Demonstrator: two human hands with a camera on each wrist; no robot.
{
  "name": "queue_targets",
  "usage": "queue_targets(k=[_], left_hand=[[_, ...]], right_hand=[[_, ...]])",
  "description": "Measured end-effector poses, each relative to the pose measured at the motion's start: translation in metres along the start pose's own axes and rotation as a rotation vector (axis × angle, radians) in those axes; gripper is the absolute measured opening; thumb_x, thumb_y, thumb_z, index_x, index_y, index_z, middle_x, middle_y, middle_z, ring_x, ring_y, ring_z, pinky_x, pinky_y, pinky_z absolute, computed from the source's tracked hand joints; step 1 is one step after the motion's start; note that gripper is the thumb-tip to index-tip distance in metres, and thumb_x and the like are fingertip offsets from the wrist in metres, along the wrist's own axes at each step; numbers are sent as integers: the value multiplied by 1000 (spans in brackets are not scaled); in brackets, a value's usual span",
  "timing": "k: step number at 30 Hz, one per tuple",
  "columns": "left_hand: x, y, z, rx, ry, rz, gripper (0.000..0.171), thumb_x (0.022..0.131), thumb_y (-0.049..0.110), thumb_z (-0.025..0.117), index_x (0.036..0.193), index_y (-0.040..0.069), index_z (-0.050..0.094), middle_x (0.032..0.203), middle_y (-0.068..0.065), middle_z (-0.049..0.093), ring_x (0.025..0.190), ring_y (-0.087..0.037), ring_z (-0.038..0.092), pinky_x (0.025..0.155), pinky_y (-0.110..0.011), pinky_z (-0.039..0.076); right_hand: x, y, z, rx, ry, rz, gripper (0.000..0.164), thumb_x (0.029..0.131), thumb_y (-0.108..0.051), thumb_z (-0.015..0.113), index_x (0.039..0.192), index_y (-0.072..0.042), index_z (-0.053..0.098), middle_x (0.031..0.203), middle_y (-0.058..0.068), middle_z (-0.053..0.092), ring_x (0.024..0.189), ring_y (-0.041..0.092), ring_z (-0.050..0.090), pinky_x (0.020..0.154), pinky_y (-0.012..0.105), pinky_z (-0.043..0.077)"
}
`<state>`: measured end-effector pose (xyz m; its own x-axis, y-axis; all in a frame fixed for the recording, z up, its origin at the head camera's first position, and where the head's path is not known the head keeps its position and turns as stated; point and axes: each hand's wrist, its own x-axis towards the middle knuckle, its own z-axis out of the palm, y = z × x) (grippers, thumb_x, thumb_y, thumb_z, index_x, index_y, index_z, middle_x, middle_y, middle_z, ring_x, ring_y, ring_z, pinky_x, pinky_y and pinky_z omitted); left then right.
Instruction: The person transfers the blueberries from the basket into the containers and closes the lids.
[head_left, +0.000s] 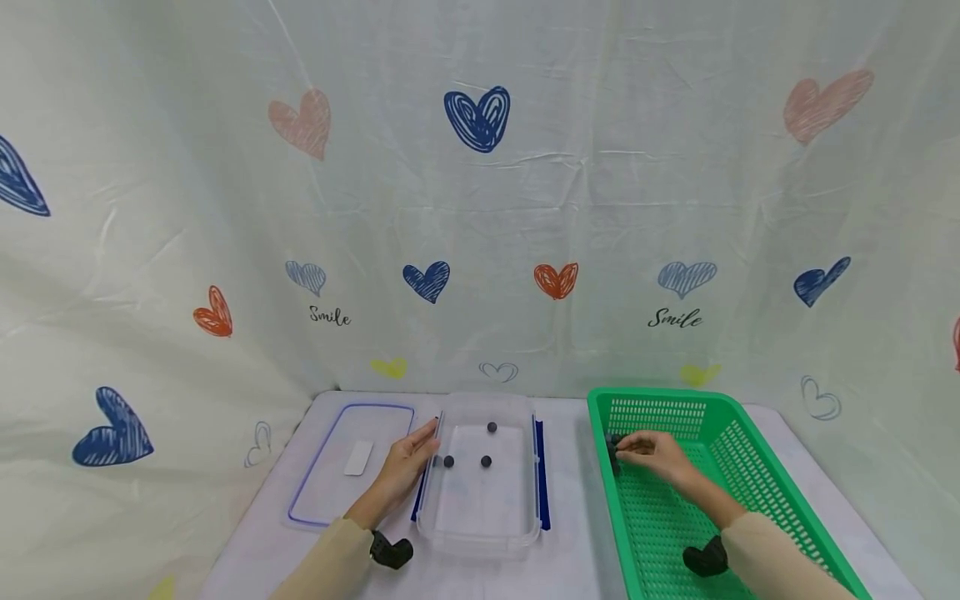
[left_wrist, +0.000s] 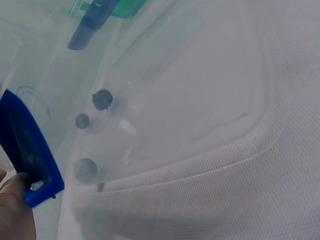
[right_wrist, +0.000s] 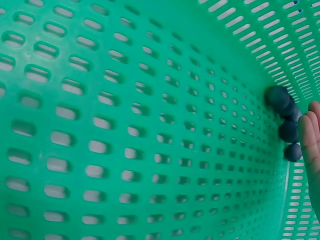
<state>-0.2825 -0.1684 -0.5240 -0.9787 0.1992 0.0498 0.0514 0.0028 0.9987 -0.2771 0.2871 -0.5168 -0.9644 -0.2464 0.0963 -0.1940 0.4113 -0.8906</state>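
Fingers extended, my left hand (head_left: 405, 458) touches the left side of a clear plastic box (head_left: 480, 533), beside its blue latch flap (left_wrist: 37, 155). Inside the box lie three small dark balls that look like blueberries, one blueberry (head_left: 492, 427) at the far end and another blueberry (left_wrist: 102, 100) showing in the left wrist view. My right hand (head_left: 660, 454) reaches into a green basket (head_left: 626, 533) at its left wall. Its fingertips are right by several more blueberries (right_wrist: 289, 131) clustered there; the fingers partly hide them, and no berry shows clearly between them.
A clear lid (head_left: 322, 475) with a blue seal lies flat left of the box, with a white rectangular piece (head_left: 358, 458) on it. The box's right blue flap (head_left: 542, 483) hangs outward. Behind the white-covered table (head_left: 570, 500) hangs a heart-printed curtain (head_left: 480, 208).
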Motion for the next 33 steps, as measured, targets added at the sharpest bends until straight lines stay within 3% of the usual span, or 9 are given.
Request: queue_targets(k=[15, 25, 33], left_hand=[[-1, 2, 1, 25, 0, 3, 55, 104, 11, 54, 151, -7, 32, 159, -23, 25, 146, -36, 21, 115, -43, 25], [0, 2, 0, 27, 1, -2, 54, 104, 9, 53, 151, -7, 32, 159, -23, 25, 147, -36, 20, 115, -44, 25], [-1, 2, 1, 19, 15, -7, 55, 103, 11, 55, 151, -7, 34, 158, -23, 26, 146, -36, 22, 115, -45, 26]], right_hand=[[-3, 10, 6, 60, -18, 2, 30, 90, -7, 73, 109, 14, 64, 100, 20, 68, 86, 17, 67, 76, 35, 60], [-3, 15, 8, 28, 5, 23, 27, 88, -5, 75, 107, 13, 66, 98, 18, 68, 84, 17, 66, 72, 31, 59], [-3, 21, 11, 6, 2, -7, 24, 86, -1, 76, 102, 14, 67, 91, 19, 69, 79, 17, 66, 67, 29, 58]])
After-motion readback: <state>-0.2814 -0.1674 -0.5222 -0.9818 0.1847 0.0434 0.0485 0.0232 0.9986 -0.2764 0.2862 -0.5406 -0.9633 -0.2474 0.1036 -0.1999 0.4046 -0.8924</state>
